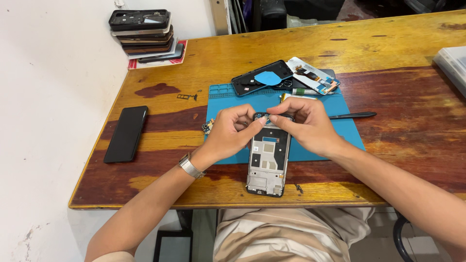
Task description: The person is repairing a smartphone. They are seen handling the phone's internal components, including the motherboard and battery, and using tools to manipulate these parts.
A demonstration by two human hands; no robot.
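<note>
A: Hands first. Pose?

B: Both forearms come in from the bottom edge and converge over the middle of the table. Left hand (pixel 232 132), wristwatch (pixel 190 166) on that wrist, fingers curled, thumb and forefinger pinched on the top edge of an opened phone frame (pixel 267 162). Right hand (pixel 306 125) mirrors it from the other side, fingertips pressed together on the same top edge. Both wrists are raised slightly, knuckles up.

A: And the frame?

B: Lies flat, lengthwise toward the person, its top end on the blue work mat (pixel 349 131), its bottom end near the table's front edge. Grey inner plate faces up.

A: Surface?

B: Worn wooden table (pixel 398 87), varnish patchy, yellow and dark red. On the mat's far side: a black phone back cover (pixel 262 77) with a blue pick on it, and a loose screen part (pixel 313 75). A black stylus-like tool (pixel 352 115) lies right of the hands. A dark phone (pixel 126 133) lies face up at the left; a stack of phones (pixel 145 36) sits at the far left corner.

A: Room?

B: White wall on the left, pale floor below the table.
</note>
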